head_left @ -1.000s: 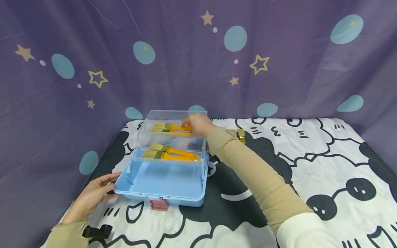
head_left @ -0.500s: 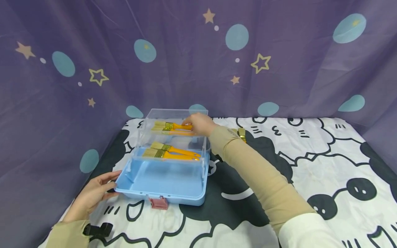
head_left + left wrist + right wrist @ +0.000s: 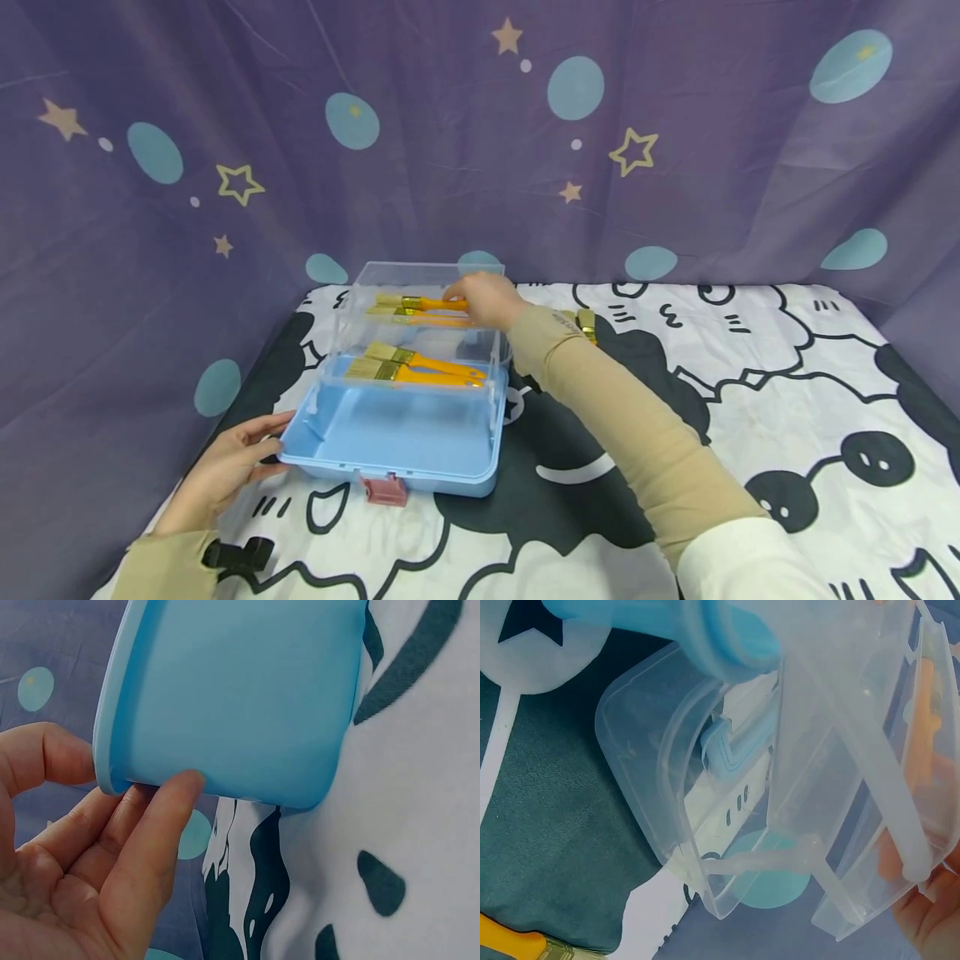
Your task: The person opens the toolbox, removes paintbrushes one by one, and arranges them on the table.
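Observation:
A light-blue plastic storage box [image 3: 397, 429] stands with its clear lid raised and two clear trays lifted in tiers over its base. My left hand [image 3: 228, 471] holds its near left corner; in the left wrist view, fingers touch the rim and the outer wall [image 3: 240, 697]. At the upper tray, my right hand [image 3: 487, 300] pinches the orange handle of a paintbrush [image 3: 416, 303]. Another paintbrush [image 3: 427, 320] lies just in front of it. Two more paintbrushes, one with a visible orange handle [image 3: 435, 379], rest in the lower tray. Clear plastic partly hides the right fingertips in the right wrist view.
More paintbrushes [image 3: 587, 325] lie on the cloth behind the right forearm. A pink latch [image 3: 386, 490] hangs from the box's front. The black-and-white patterned cloth [image 3: 780, 400] covers the table, and a purple curtain [image 3: 450, 167] hangs behind it.
The pinched paintbrush has shifted slightly in the upper tray, with its handle a little higher. The left hand and the box keep their place.

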Available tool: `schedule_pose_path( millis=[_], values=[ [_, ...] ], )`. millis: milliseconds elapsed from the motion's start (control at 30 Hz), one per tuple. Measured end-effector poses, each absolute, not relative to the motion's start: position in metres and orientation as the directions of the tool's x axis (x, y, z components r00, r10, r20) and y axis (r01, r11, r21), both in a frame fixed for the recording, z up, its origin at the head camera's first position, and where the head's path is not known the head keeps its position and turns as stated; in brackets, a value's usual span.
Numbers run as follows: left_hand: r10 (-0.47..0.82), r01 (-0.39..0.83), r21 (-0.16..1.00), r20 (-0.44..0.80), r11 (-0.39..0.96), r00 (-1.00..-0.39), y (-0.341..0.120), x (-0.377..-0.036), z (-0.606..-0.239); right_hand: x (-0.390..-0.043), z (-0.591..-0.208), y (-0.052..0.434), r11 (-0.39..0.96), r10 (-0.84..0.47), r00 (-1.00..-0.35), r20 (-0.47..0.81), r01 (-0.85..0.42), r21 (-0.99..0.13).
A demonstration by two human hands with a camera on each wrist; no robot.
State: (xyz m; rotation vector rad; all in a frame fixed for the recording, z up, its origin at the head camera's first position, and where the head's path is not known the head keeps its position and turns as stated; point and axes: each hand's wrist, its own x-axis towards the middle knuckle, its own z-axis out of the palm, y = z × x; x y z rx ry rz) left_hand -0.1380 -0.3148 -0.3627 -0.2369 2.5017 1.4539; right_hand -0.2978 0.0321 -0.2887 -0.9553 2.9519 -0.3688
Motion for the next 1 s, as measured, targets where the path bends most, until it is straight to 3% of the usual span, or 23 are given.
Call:
schedule_pose_path(
  millis=[667, 1000],
  values=[
    [0.001, -0.232, 0.837, -0.267, 0.495, -0.964, -0.314, -0.138, -0.361, -0.290, -0.302, 0.036, 0.762, -0.558, -0.789, 0.259, -0.610, -0.216],
    [-0.008, -0.238, 0.840, -0.269, 0.487, -0.963, -0.314, -0.139, -0.361, -0.292, -0.305, 0.040, 0.694, -0.524, -0.788, 0.323, -0.615, -0.374]
  ],
)
